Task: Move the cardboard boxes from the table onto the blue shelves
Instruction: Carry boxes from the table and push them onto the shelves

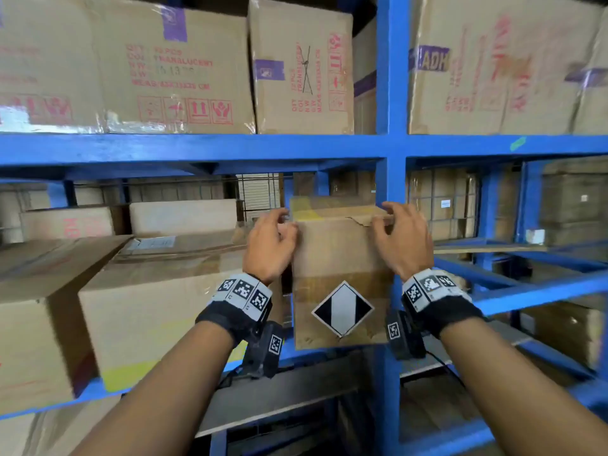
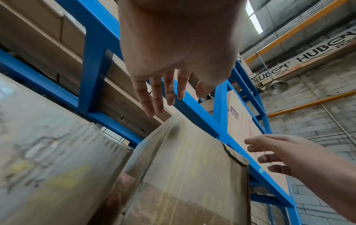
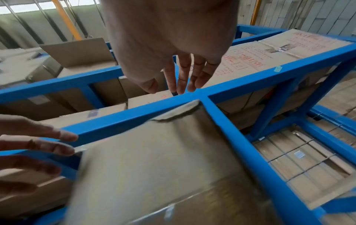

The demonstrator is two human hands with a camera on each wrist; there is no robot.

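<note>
While both hands hover spread at centre frame, left hand (image 1: pixel 270 240) and right hand (image 1: pixel 404 238) loose-fingered, I'd push the cardboard box (image 1: pixel 340 278) squarely onto the blue shelf (image 1: pixel 197 147)

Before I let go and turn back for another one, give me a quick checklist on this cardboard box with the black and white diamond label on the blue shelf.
1. Brown cardboard box with the black and white diamond label stands upright on the blue metal shelf: ok.
2. Box pushed fully in: not ok, its front face sits at the shelf's front edge.
3. Left hand free of the box: cannot tell, fingers straight, close to the top left corner.
4. Right hand free: cannot tell, fingers by the top right corner.
5. Top flap intact: not ok, the edge by the right hand is torn.
6. Gap to the larger cardboard box with the yellow patch on the left: ok.
</note>
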